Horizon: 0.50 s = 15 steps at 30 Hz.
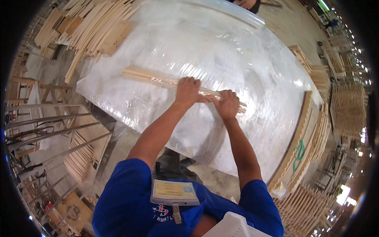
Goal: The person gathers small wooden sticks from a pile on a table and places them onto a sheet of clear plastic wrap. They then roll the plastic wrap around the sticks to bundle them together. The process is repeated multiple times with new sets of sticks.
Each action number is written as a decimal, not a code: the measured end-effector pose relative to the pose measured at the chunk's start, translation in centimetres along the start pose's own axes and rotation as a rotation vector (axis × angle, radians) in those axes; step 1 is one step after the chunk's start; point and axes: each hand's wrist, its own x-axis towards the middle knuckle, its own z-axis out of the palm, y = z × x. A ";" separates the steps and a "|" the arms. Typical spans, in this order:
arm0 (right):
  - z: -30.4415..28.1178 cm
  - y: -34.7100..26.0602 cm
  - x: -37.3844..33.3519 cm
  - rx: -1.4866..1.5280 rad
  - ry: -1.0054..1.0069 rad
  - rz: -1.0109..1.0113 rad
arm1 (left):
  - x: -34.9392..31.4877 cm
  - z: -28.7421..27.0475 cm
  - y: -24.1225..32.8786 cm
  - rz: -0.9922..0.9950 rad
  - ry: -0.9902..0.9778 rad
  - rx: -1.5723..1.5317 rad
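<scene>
A bundle of long, thin wooden strips (152, 77) lies across the table, slanting from upper left to lower right. Clear plastic film (221, 63) covers the table top and appears to wrap around the strips' right part. My left hand (188, 90) is closed over the middle of the bundle. Close beside it, my right hand (226, 104) grips the bundle near its right end, thumbs almost meeting. Fingertips curl over the far side of the strips and are partly hidden.
A roll of clear film (233, 12) lies along the table's far edge, near another person's hand (248, 4). Stacked curved wooden slats (94, 27) stand at the far left. Wavy-edged wood pieces with a green strap (299, 154) line the right side. Metal racks (51, 118) stand left.
</scene>
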 end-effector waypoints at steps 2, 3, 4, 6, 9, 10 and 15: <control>-1.1 -2.0 -2.3 0.112 -0.003 -0.014 | -1.9 -0.9 -0.5 -0.018 -0.039 0.053; -1.5 -3.0 -3.6 0.114 0.044 -0.007 | -2.6 -1.3 -0.7 -0.033 -0.059 0.080; -1.6 -3.5 -5.0 0.109 0.089 -0.002 | -2.6 -1.7 -0.8 -0.047 -0.081 0.077; -1.1 -4.3 -7.5 0.217 0.063 0.060 | -1.2 -3.0 -1.2 -0.067 -0.110 0.069; -0.5 -4.3 -6.0 0.187 0.069 0.045 | -1.0 -2.0 -2.7 0.085 0.379 -0.029; -0.3 -3.7 -3.4 0.156 0.071 0.049 | -0.6 -1.4 -2.9 -0.011 0.397 -0.114; 1.0 -0.8 6.8 0.016 0.038 0.096 | 3.0 0.0 -3.2 0.250 0.407 -0.086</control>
